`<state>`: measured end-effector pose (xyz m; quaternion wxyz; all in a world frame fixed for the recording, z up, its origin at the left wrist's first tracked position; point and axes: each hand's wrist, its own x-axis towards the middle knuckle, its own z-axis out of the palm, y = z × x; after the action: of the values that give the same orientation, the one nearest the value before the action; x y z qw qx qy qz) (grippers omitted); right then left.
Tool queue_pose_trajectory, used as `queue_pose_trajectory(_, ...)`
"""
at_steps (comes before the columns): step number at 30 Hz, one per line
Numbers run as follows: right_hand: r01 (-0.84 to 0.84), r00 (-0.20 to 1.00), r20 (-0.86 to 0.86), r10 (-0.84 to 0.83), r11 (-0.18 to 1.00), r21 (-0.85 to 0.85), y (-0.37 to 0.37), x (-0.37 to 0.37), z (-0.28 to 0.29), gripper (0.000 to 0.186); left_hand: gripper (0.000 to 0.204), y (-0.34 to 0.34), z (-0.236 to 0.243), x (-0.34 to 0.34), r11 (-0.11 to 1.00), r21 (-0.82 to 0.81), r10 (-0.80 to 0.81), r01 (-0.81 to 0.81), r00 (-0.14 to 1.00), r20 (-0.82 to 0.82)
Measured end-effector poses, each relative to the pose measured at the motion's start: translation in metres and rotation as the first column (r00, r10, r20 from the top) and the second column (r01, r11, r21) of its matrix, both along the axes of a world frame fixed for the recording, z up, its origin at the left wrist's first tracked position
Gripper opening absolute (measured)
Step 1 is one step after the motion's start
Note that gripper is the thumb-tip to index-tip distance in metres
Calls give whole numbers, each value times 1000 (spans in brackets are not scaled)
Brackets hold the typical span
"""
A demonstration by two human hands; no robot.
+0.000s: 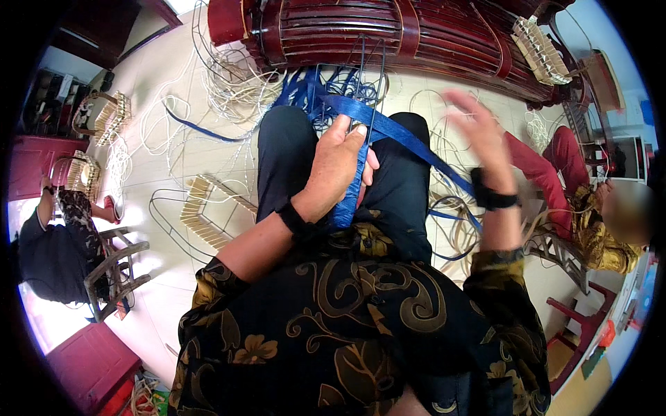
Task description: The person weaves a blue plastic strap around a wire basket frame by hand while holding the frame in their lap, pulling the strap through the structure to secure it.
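Between my knees, my left hand (334,165) grips an upright thin metal frame (360,59), whose lower part is wrapped in woven blue strapping (345,211). Its thumb presses on the strap near the top of the wrapped part. A flat blue band (427,149) crosses the frame above that thumb and slopes down to the right, passing out of sight near my right wrist. My right hand (475,125) is raised right of the frame, blurred, with fingers apart and nothing visible in them.
A dark red slatted bench (326,28) stands ahead, with tangled blue strap (298,87) and pale cord (232,90) before it. A partly woven frame (198,215) lies at my left. A person (52,249) sits far left, another (610,236) far right, near chairs and half-made baskets (107,118).
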<state>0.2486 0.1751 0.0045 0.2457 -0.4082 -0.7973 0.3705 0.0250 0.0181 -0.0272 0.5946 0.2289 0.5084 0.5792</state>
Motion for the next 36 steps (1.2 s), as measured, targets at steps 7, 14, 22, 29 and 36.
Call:
queue_pose_trajectory(7, -171, 980, -145, 135, 948, -270, -17, -45, -24, 15, 15, -5, 0, -7, 999, -12, 31, -32, 999, -11)
queue_pose_trajectory(14, 716, 254, 435, -864, 470, 516, 38, 359, 35, 24, 16, 1, -5, -4, 1000, 14, 0, -1, 999, 40)
queue_pose_trajectory(22, 533, 765, 154, -626, 749, 394, 49, 157, 26, 37, 14, 4, -6, -1, 1000, 25, 15, -15, 999, 32)
queue_pose_trajectory(29, -314, 946, -196, 257, 875, -368, -25, -85, -21, 36, 10, 4, -12, -4, 996, 54, 62, -65, 997, 55)
queue_pose_trajectory(36, 259, 932, 200, -302, 942, 213, 54, 175, -20, 29, 11, -1, -5, -9, 998, 12, 56, -57, 998, 25)
